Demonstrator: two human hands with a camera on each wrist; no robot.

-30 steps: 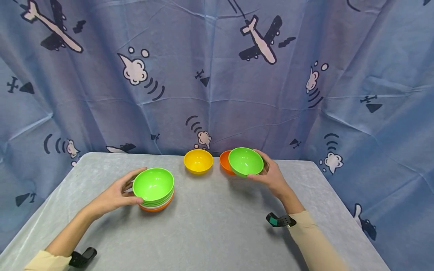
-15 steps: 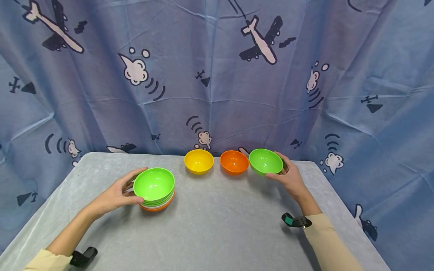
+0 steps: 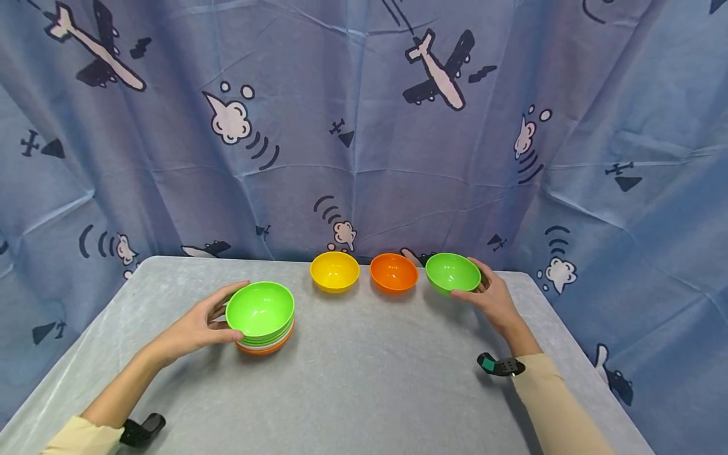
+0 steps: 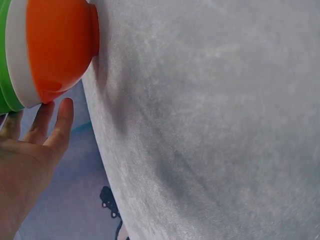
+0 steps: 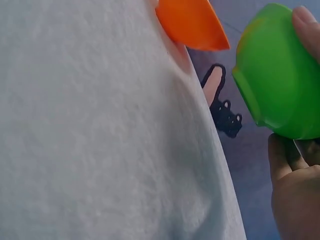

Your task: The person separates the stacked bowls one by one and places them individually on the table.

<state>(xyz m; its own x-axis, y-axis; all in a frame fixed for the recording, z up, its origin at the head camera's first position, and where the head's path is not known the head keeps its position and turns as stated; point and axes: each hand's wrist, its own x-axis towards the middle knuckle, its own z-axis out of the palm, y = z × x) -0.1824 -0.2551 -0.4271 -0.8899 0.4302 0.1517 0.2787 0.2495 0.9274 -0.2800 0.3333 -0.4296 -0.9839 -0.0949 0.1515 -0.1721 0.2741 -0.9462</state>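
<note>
A grey table (image 3: 364,366) bears stacked bowls (image 3: 260,316), a yellow bowl (image 3: 335,273) and an orange bowl (image 3: 394,274).

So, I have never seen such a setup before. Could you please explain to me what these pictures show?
There is no machine: a person works bare-handed. The wide picture comes from a camera worn on the head, looking forward and down. The other two come from cameras worn on the wrists, turned toward the work. The left hand holds a stack of bowls, green on top and orange at the bottom. The right hand holds a green bowl. Beside that, a yellow bowl and an orange bowl stand on the grey table.
</note>
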